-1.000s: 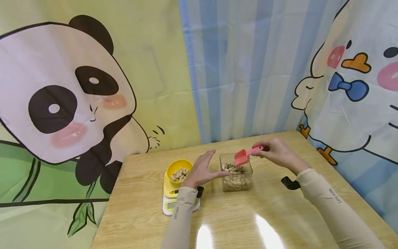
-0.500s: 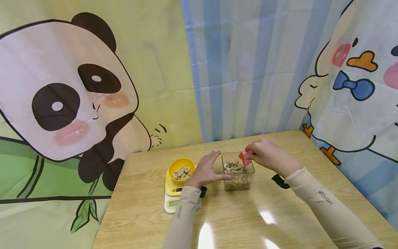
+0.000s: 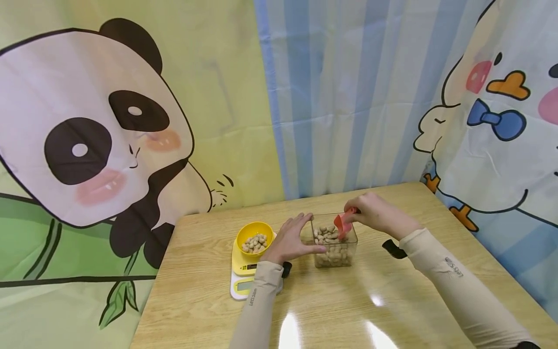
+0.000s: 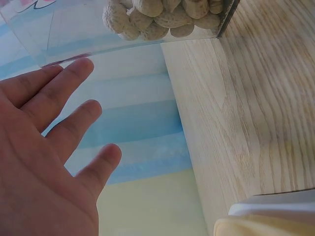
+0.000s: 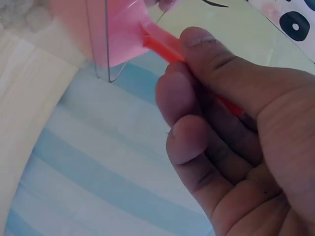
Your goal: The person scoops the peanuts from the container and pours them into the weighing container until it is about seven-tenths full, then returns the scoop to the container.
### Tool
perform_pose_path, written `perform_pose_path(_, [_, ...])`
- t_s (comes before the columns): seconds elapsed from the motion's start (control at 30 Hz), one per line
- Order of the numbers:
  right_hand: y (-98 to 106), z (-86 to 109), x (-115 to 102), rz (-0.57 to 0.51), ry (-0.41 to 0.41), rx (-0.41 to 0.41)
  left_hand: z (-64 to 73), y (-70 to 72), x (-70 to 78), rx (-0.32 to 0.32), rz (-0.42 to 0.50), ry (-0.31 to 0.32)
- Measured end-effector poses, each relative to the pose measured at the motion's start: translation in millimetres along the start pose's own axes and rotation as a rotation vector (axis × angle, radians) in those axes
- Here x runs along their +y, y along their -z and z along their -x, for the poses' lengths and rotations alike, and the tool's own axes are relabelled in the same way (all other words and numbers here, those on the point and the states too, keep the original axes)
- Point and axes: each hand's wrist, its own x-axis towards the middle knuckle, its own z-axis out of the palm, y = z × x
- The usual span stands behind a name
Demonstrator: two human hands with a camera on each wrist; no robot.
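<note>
In the clear box slants a scoop — right hand gripping it.

- Head view, lower centre: scale partly behind left sleeve; reading on display too small for me to tell.
- Centre: red scoop, grip end mostly covered by right hand.
- Left wrist view, top edge: clear box cut off.
- Right wrist view, upper left: peanuts blurred.
- Head view, right edge: printed chick cut off.
</note>
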Motion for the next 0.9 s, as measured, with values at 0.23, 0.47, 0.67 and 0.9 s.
perform_pose_path(0.23, [8, -11.9, 2, -0.019, 0.060, -0.090, -2.8, 0.6, -1.0, 0.007, -0.001, -0.015])
perform_pose_path(0.47, [15, -24.6, 19, -0.079, 0.112, -0.176, -3.9, 0.3, -1.2, 0.012, 0.005, -0.025])
perform_pose_path(0.67, [19, -33.4, 18, -0.070, 0.159, -0.248, -2.0, 0.4, -0.2, 0.011, 0.020, -0.014])
perform_pose_path(0.9, [18, -36.3, 14, -0.038, 0.168, -0.289, -1.9, 0.4, 0.2, 0.017, 0.018, -0.026])
